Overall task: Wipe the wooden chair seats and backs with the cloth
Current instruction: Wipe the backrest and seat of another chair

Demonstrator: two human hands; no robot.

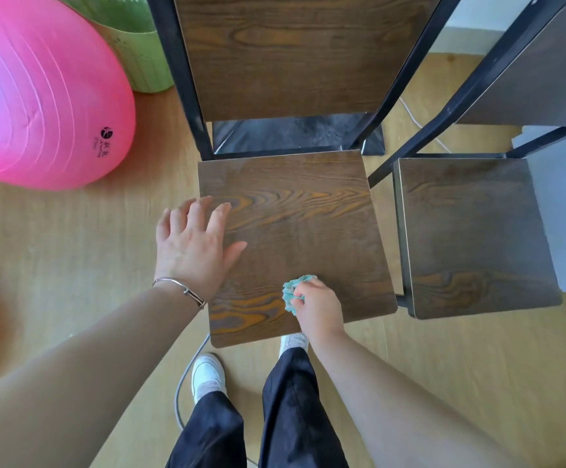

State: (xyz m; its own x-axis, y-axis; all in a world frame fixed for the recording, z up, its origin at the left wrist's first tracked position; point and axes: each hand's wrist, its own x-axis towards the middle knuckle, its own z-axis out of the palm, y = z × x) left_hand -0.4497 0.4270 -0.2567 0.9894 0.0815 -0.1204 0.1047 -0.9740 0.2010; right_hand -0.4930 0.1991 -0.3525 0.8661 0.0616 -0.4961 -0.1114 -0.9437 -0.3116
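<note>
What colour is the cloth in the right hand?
Teal cloth, bunched in the right hand; head view.

Reaches in from 8 o'clock with the bare left arm, forearm slanting toward 1 o'clock. Lays the left hand (193, 244) palm-down at the 9 o'clock edge of the seat (295, 214), fingers straight and spread toward 12 o'clock, thumb splayed toward 3 o'clock. Wears a thin bracelet (180, 288) at that wrist. Reaches in from 5 o'clock with the bare right arm, forearm slanting toward 11 o'clock. Curls the right hand (317, 307) into a fist, knuckles up, gripping a bunched cloth (291, 293) at its 10 o'clock side. Holds the hands apart, right at 4 o'clock of left.
</note>
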